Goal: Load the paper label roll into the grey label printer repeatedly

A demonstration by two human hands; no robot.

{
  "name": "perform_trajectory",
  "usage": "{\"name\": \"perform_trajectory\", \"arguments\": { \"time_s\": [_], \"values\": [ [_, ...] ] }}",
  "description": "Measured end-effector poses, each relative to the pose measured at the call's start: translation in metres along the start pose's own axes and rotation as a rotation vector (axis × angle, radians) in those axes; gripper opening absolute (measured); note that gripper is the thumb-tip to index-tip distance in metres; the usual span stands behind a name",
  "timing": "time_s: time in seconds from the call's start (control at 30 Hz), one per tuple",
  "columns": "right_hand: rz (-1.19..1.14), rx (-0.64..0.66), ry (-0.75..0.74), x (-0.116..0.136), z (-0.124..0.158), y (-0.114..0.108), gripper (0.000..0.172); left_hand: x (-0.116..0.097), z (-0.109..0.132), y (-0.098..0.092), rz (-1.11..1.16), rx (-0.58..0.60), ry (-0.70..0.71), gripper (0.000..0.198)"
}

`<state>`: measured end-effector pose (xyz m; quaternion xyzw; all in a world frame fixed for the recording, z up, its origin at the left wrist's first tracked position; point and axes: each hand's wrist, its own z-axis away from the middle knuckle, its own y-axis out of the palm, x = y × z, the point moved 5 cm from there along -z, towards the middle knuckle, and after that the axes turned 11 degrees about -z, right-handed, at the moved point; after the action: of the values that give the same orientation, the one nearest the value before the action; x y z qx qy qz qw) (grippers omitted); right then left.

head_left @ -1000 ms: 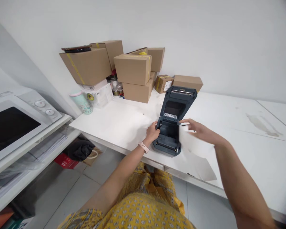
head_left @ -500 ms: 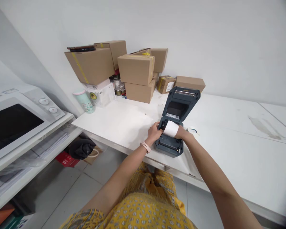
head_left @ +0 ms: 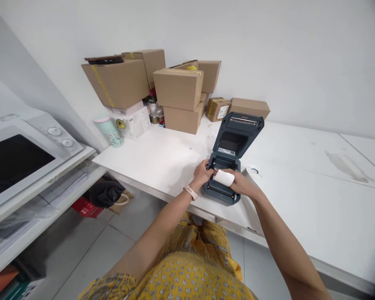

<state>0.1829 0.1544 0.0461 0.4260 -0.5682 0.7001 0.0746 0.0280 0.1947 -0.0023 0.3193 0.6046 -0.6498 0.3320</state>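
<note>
A dark grey label printer (head_left: 221,195) stands on the white table with its lid (head_left: 239,133) tilted up and back. My right hand (head_left: 240,181) is closed round a white paper roll (head_left: 224,178), held over the printer's open inside. At the printer's left edge, my left hand (head_left: 202,173) grips the side of the body with bent fingers, the thumb reaching inward near the roll's left end. Part of the right hand's fingers is hidden behind the roll.
Cardboard boxes (head_left: 178,89) are stacked along the wall. A mint tumbler (head_left: 109,131) stands at the table's left end, beside a white box (head_left: 133,123). On a shelf unit at far left sits a microwave (head_left: 21,154). A small tape-like ring (head_left: 255,171) lies right of the printer.
My right hand has drawn the paper roll toward me and slightly up out of the printer's inside; its fingers now show more. The left hand keeps its place on the printer's edge.
</note>
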Motion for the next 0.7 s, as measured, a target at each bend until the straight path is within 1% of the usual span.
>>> {"name": "perform_trajectory", "arguments": {
  "time_s": [0.07,0.13,0.23,0.37,0.47,0.7],
  "values": [
    [-0.101,-0.007,-0.044,0.005,0.010,0.004,0.045,-0.001,0.000,0.001,-0.002,-0.009,0.039,0.055],
    [-0.146,-0.014,-0.089,0.010,0.019,0.008,0.040,0.001,-0.001,0.002,-0.005,-0.021,0.051,0.055],
    [-0.128,-0.061,-0.130,0.016,0.029,0.014,0.043,0.003,-0.002,0.004,-0.004,-0.034,0.055,0.055],
    [0.003,-0.166,-0.121,0.021,0.040,0.024,0.041,0.003,-0.002,0.004,0.004,-0.038,0.077,0.054],
    [0.118,-0.238,-0.113,0.027,0.046,0.034,0.038,0.004,-0.002,0.004,0.011,-0.031,0.062,0.054],
    [0.309,-0.421,-0.176,0.037,0.053,0.059,0.038,0.003,-0.002,0.004,0.041,-0.031,0.077,0.054]
  ]
}}
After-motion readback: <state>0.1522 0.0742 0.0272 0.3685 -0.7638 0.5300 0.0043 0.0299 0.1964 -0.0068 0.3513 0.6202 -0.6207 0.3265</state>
